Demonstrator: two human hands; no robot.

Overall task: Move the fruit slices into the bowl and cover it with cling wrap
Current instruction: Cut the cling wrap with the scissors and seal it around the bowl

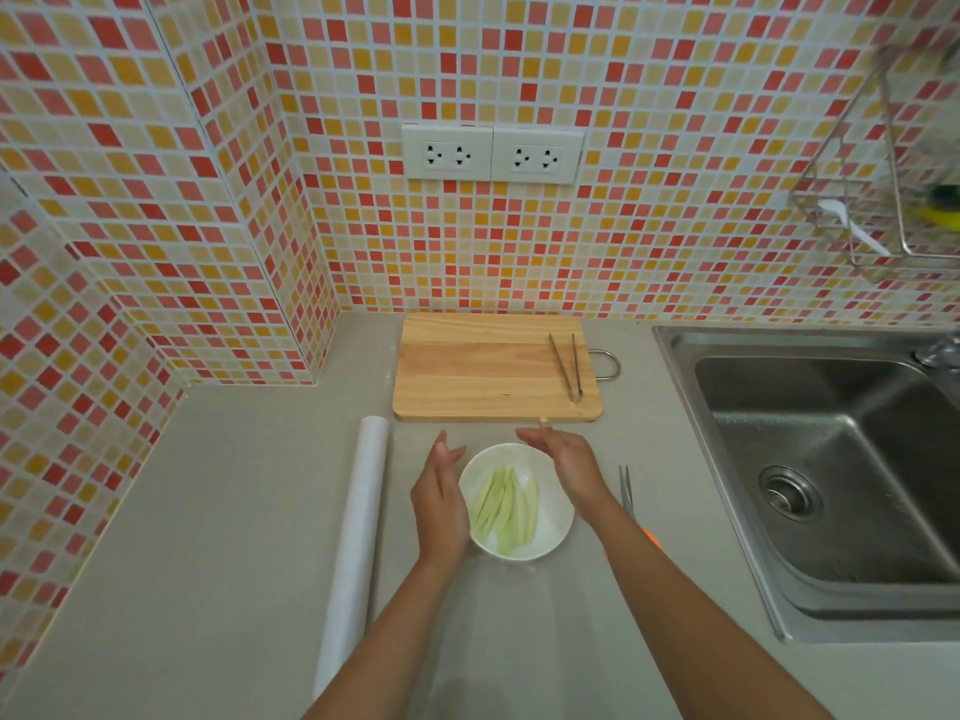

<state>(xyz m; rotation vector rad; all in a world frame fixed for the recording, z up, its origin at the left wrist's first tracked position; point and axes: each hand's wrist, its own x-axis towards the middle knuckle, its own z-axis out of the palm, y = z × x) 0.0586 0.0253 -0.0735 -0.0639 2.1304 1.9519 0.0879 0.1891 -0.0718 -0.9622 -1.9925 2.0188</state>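
A white bowl (550,532) stands on the grey counter and holds several pale green fruit slices (501,504). My left hand (441,498) lies flat against the bowl's left side, fingers straight. My right hand (569,459) reaches over the bowl's upper right rim, fingers straight too. A clear sheet of cling wrap (498,615) seems to lie over the bowl and trail toward me on the counter; its edges are hard to make out. The cling wrap roll (358,532) lies lengthwise to the left of the bowl.
A wooden cutting board (483,368) lies behind the bowl, with metal tongs (567,366) at its right end. Scissors (628,498) with an orange handle lie right of the bowl, partly under my right forearm. A steel sink (831,459) fills the right side. A wire rack (883,200) hangs on the tiled wall.
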